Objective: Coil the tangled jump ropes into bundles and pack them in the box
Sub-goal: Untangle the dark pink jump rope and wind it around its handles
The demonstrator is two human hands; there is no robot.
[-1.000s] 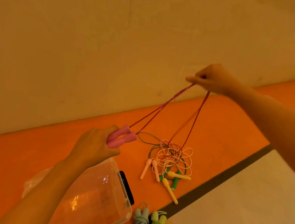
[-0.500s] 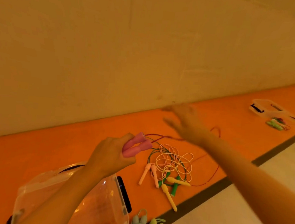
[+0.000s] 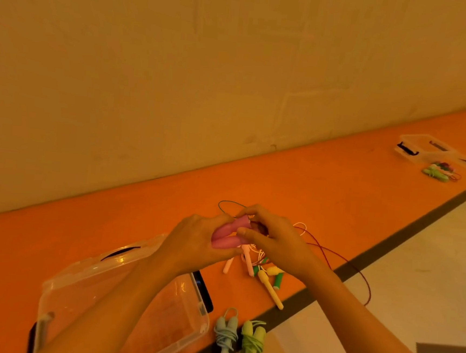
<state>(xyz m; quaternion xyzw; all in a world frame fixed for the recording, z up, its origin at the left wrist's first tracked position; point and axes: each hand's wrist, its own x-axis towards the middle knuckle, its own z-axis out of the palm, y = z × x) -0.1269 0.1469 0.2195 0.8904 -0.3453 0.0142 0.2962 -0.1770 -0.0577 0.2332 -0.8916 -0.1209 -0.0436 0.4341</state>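
My left hand (image 3: 192, 236) grips the two pink handles (image 3: 228, 233) of a jump rope side by side. My right hand (image 3: 272, 240) is at the handles' tips, fingers curled and pinching the dark red cord (image 3: 340, 257) there. The cord loops out to the right over the orange floor. Under my hands lies a tangle of ropes (image 3: 265, 272) with pink, yellow and green handles. The clear plastic box (image 3: 119, 304) sits open at lower left, partly behind my left forearm.
Two coiled bundles, a blue one (image 3: 224, 337) and a light green one (image 3: 251, 344), lie beside the box on the dark floor stripe. A second clear box (image 3: 425, 149) with more ropes (image 3: 440, 172) sits far right. A wall runs along the back.
My right hand let go of the raised cord, dropped down and came back to the pink handles. The cord now lies slack on the floor. The view tilted slightly.
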